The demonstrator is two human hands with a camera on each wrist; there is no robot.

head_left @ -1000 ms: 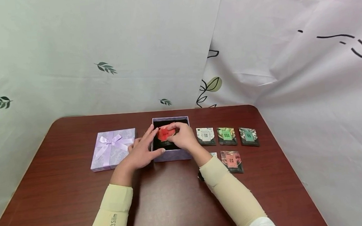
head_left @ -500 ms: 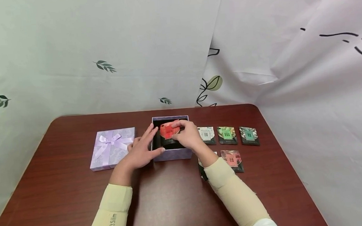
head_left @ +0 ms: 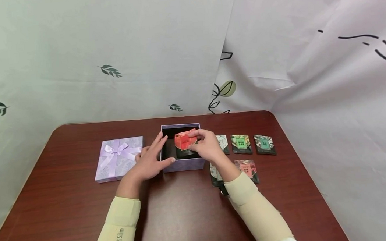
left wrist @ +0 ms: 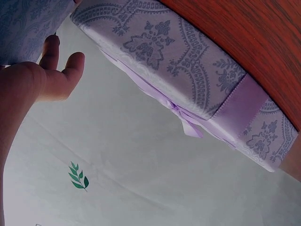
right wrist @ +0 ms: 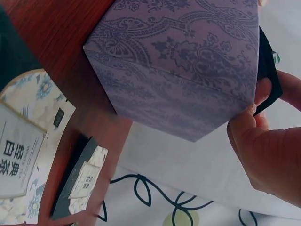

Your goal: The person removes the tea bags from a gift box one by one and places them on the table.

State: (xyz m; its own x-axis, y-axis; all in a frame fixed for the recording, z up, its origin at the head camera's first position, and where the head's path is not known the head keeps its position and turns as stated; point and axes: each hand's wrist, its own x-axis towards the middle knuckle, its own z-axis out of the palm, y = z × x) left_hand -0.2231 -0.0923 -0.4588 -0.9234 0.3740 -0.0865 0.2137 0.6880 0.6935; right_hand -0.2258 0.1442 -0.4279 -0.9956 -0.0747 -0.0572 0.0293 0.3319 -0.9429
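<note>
A lilac patterned gift box [head_left: 182, 165] stands uncovered near the back of the table, its inside dark. My right hand [head_left: 209, 146] pinches a red and black tea sachet [head_left: 183, 141] by its right side, over the box opening. In the right wrist view, the sachet's dark edge [right wrist: 270, 70] shows between thumb and fingers beside the box wall [right wrist: 188, 61]. My left hand [head_left: 150, 162] rests at the box's left side, fingers extended along the rim and thumb near the front corner. In the left wrist view, two fingers [left wrist: 70, 75] stick out from the wall.
The box's lid [head_left: 107, 165] with a ribbon bow lies left of my left hand. Several tea sachets lie to the right: a white one [head_left: 225, 148], a yellow-green one [head_left: 241, 144], a green one [head_left: 265, 145], a red one [head_left: 250, 176] and another white one [head_left: 214, 176] partly under my right wrist.
My right hand has moved a little to the right with the red sachet, exposing more of the box's dark left inside. The left hand has stayed at the box.
</note>
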